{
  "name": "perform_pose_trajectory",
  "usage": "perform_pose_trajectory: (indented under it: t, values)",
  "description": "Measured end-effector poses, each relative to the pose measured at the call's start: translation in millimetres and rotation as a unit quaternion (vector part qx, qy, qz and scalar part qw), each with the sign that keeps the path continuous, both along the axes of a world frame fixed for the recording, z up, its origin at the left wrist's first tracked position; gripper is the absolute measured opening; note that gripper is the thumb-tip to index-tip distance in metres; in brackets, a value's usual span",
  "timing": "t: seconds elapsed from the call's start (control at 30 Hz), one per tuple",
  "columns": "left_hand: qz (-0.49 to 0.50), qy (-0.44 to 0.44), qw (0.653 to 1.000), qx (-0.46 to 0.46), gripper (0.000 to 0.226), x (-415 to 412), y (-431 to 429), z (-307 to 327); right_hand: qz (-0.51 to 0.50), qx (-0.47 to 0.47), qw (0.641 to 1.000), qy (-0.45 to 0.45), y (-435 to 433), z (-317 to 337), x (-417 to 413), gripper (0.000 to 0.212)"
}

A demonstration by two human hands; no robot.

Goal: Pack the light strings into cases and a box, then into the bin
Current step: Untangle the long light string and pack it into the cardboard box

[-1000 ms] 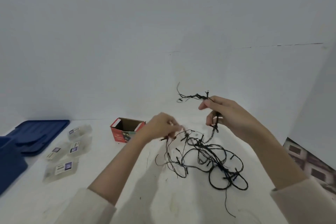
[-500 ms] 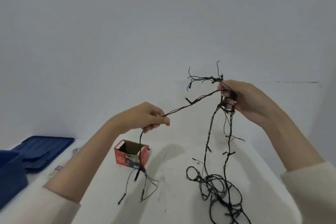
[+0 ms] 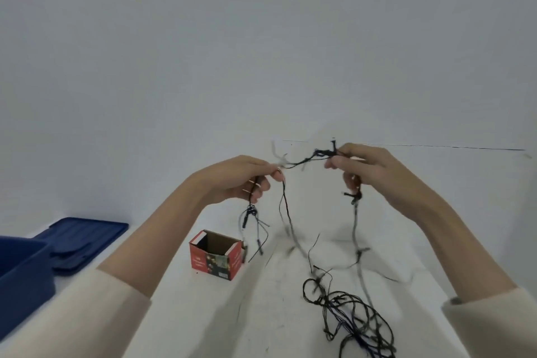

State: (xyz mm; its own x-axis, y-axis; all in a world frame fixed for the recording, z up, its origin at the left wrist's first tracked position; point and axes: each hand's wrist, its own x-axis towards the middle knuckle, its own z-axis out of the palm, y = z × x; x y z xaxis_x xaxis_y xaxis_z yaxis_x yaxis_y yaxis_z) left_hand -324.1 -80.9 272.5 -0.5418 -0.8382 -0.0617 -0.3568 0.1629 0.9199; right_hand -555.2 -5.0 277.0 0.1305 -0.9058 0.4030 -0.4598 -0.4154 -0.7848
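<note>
Both hands hold a black light string (image 3: 353, 312) up above the white table (image 3: 203, 314). My left hand (image 3: 241, 177) pinches the wire between thumb and fingers, and a short bundle of ends dangles below it. My right hand (image 3: 363, 171) grips a knotted bunch of the same wire. A short span runs between the two hands. Two strands hang down to a tangled heap on the table at the lower right. A small red cardboard box (image 3: 216, 257) stands open on the table under my left wrist.
A blue bin (image 3: 23, 279) sits at the left edge, with its blue lid (image 3: 81, 237) lying flat behind it. A white wall rises right behind the table.
My hands have come closer together and both are higher. The span of wire between them is much shorter. The plastic cases seen at the left a second ago are out of view.
</note>
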Motion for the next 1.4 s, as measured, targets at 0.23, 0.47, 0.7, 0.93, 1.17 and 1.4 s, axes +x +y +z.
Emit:
perform_pose_trajectory:
  t: [0.23,0.47,0.7,0.93,1.17,1.4]
  values:
    - [-0.098,-0.01,0.992,0.076,0.029,-32,16,6,0.127,0.065,0.963,0.231,2,6,41,0.023]
    - [-0.029,-0.103,0.994,-0.005,0.051,-46,20,12,-0.071,0.023,0.997,0.01,-14,-22,32,0.045]
    - [-0.013,0.034,0.998,-0.06,0.034,-51,16,32,0.087,0.179,0.978,-0.061,-23,-104,32,0.066]
    - [0.139,0.256,0.955,-0.055,0.028,-28,2,40,-0.001,0.371,0.919,-0.131,-12,-208,12,0.022]
    - [0.328,0.157,0.909,-0.204,0.032,27,-25,25,-0.189,0.245,0.948,-0.077,-45,-121,-25,0.034]
    - [0.133,-0.327,0.898,-0.262,0.051,8,-25,13,-0.185,-0.071,0.962,0.189,-59,92,30,0.034]
